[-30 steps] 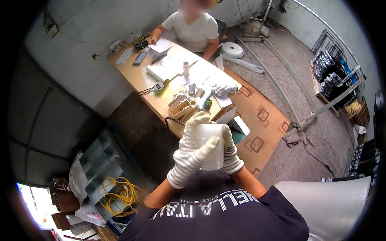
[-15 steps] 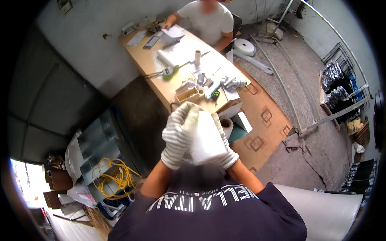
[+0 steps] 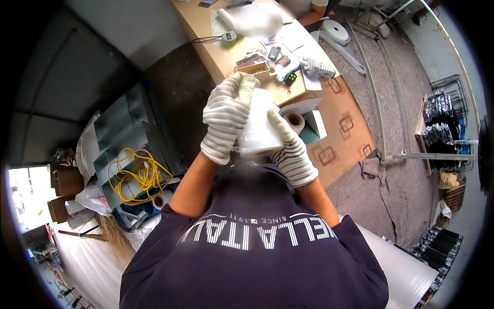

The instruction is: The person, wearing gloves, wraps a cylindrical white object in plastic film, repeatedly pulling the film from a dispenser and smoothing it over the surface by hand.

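A roll of white, translucent plastic film (image 3: pixel 260 129) is held up close in front of my chest, tilted, with a loose edge of film near its lower left. My left hand (image 3: pixel 229 110), in a white-and-grey striped work glove, is closed at the roll's left side, fingers curled near its upper end. On the other side my right hand (image 3: pixel 293 147), gloved the same way, wraps round the roll with fingers along its right flank. The palm sides of both hands are hidden.
Ahead is a wooden table (image 3: pixel 206 56) with a tape measure (image 3: pixel 229 37), a small wooden box (image 3: pixel 254 69) and a striped glove (image 3: pixel 316 68). Another roll (image 3: pixel 294 121) stands by an open carton. Coiled yellow cable (image 3: pixel 136 177) lies at left. A co-worker's arm (image 3: pixel 312 15) shows at the far side.
My view has tipped, so the table sits higher and the co-worker is mostly cut off. Both hands and the roll have moved up in the picture, the roll still held.
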{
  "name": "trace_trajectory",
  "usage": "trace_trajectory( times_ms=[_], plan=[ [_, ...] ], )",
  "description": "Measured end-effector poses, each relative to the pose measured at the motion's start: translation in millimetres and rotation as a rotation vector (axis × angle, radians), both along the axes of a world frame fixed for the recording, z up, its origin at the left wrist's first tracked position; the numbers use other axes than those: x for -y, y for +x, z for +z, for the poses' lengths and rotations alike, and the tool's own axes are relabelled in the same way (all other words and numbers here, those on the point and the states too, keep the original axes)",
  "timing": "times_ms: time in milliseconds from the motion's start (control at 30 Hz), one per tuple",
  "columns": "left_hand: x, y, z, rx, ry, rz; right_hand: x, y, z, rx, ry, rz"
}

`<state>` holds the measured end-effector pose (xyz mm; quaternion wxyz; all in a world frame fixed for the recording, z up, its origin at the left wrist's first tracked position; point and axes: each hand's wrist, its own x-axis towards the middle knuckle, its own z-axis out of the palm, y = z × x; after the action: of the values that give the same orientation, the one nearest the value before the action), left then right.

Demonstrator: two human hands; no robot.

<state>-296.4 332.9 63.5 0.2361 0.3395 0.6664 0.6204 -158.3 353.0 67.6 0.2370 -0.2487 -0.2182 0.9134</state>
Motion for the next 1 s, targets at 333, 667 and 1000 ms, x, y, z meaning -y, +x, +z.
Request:
trace_trajectory(
  times_ms=[333, 667, 1000],
  plan=[
    [10, 15, -5, -0.766, 0.294, 0.121, -12, 8, -4, -0.214, -0.219, -0.159],
    [9, 14, 8, -0.001, 0.228, -0.192, -19, 9, -10, -0.299, -0.276, -0.112],
    [8, 9, 5, 0.077, 0.202, -0.218, -20, 8, -6, -0.323, -0.326, -0.083]
  ],
)
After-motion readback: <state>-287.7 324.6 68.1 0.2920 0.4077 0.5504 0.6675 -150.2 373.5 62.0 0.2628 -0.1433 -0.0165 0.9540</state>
